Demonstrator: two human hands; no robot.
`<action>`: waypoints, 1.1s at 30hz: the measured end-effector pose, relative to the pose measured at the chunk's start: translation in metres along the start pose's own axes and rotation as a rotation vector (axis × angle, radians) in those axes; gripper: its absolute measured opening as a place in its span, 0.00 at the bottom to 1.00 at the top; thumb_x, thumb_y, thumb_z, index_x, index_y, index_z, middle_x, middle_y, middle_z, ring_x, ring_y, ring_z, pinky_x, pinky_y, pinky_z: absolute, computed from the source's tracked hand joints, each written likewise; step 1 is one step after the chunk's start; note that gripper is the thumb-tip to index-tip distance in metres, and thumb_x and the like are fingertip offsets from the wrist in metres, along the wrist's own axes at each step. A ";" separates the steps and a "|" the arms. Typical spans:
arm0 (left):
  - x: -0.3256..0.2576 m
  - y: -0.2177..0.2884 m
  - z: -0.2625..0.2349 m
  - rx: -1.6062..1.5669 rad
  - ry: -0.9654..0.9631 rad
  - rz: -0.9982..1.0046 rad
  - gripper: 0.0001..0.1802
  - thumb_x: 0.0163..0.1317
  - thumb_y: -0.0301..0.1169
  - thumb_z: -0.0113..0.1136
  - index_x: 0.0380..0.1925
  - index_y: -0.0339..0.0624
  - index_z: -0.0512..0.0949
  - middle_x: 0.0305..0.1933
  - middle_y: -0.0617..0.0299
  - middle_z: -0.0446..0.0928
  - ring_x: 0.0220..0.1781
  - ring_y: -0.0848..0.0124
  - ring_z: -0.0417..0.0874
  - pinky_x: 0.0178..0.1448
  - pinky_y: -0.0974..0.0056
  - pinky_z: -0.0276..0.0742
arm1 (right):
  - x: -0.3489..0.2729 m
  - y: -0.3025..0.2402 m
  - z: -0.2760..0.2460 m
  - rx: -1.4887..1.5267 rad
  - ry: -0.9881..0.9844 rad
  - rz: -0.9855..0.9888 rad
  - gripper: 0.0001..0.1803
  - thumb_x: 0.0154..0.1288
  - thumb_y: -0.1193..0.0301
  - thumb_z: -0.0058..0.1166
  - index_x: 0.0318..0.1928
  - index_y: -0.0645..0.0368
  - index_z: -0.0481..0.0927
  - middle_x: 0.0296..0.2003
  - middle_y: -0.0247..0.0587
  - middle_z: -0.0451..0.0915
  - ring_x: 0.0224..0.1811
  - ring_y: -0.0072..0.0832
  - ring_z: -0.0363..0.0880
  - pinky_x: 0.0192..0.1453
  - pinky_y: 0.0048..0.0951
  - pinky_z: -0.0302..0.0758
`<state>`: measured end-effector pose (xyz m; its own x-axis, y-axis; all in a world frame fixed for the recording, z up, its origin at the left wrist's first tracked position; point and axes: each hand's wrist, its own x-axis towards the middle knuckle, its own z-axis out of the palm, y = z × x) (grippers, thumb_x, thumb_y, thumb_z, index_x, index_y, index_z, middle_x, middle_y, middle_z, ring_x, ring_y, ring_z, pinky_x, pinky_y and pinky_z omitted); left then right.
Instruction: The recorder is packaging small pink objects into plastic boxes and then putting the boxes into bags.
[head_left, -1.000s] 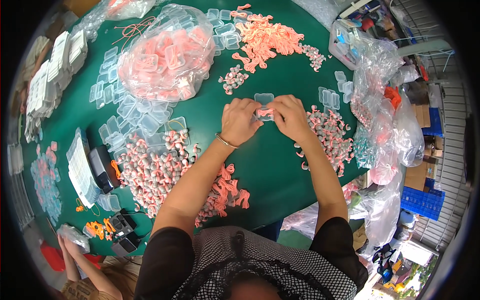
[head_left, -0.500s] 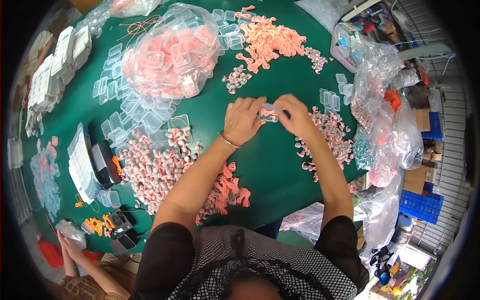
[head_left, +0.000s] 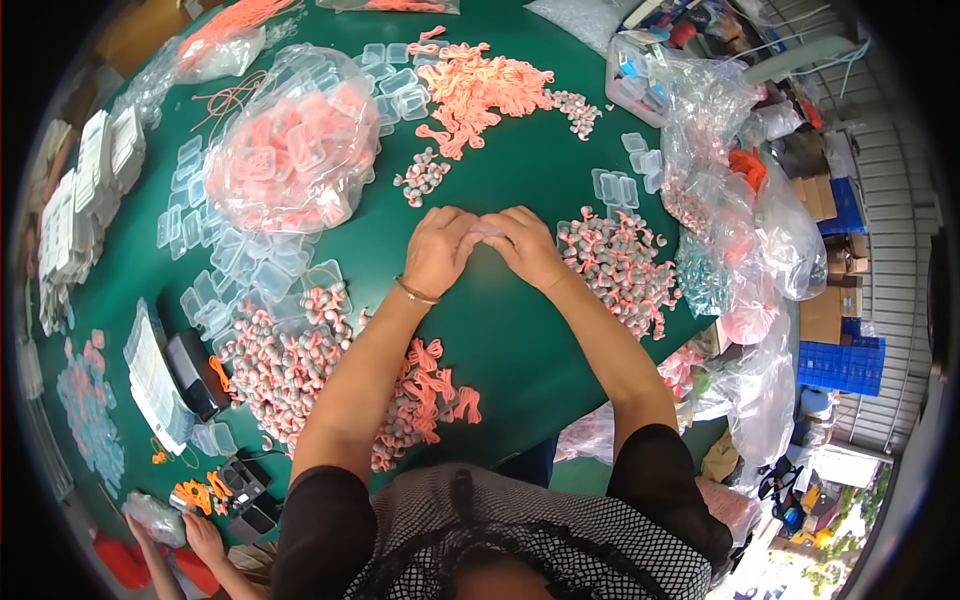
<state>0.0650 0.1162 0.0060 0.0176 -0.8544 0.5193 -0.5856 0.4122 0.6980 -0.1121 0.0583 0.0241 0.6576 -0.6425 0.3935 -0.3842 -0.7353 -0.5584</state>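
Observation:
Both my hands meet over the middle of the green table, closed on a small clear plastic box with something pink inside (head_left: 487, 229). My left hand (head_left: 438, 248), with a bracelet at the wrist, grips its left end. At the other end, my right hand (head_left: 527, 248) pinches it with thumb and fingers. The fingers cover most of the box, so I cannot tell if its lid is fully closed. Just beyond the left hand lies a small heap of grey-and-pink plugs (head_left: 422, 178). A larger heap of similar pieces (head_left: 618, 270) sits right of my right hand.
A big clear bag of pink-filled boxes (head_left: 295, 150) stands far left, near loose clear boxes (head_left: 255, 262). Coral cord bundles (head_left: 485, 90) lie at the back. Another heap of plugs (head_left: 285, 365) is by my left forearm. Another person's hands (head_left: 205, 540) are at lower left.
The view has shifted, so table items appear further left. My hands have come closer together around the box, covering more of it. The other person's hands have moved apart.

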 end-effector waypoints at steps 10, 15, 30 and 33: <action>-0.009 0.004 -0.026 0.130 -0.131 0.080 0.15 0.54 0.33 0.64 0.41 0.40 0.79 0.43 0.56 0.77 0.40 0.56 0.77 0.45 0.56 0.74 | -0.009 0.087 -0.095 -0.827 0.214 0.794 0.16 0.58 0.73 0.55 0.49 0.50 0.79 0.48 0.44 0.77 0.48 0.45 0.77 0.49 0.41 0.76; -0.006 0.015 -0.022 0.076 -0.153 0.072 0.16 0.52 0.36 0.65 0.41 0.43 0.80 0.46 0.59 0.78 0.45 0.58 0.76 0.48 0.56 0.70 | -0.022 0.129 -0.112 -0.781 0.212 0.854 0.17 0.57 0.75 0.53 0.49 0.49 0.79 0.47 0.46 0.77 0.49 0.47 0.77 0.50 0.42 0.76; 0.015 -0.011 -0.033 0.291 0.137 -0.326 0.10 0.49 0.30 0.67 0.33 0.44 0.80 0.31 0.58 0.77 0.36 0.57 0.80 0.40 0.55 0.75 | 0.020 0.036 -0.033 -0.288 0.089 -0.123 0.16 0.51 0.85 0.56 0.40 0.54 0.80 0.39 0.39 0.78 0.44 0.41 0.75 0.53 0.38 0.68; 0.011 -0.020 -0.034 0.426 0.085 -0.336 0.09 0.50 0.31 0.67 0.32 0.46 0.80 0.31 0.58 0.77 0.36 0.57 0.81 0.39 0.55 0.75 | 0.026 0.032 -0.020 -0.235 0.008 -0.163 0.17 0.50 0.85 0.55 0.41 0.54 0.79 0.39 0.40 0.78 0.45 0.41 0.75 0.53 0.39 0.68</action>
<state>0.1043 0.1094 0.0150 0.3148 -0.8811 0.3529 -0.8127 -0.0583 0.5797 -0.1199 0.0138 0.0311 0.7184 -0.5126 0.4702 -0.4138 -0.8583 -0.3034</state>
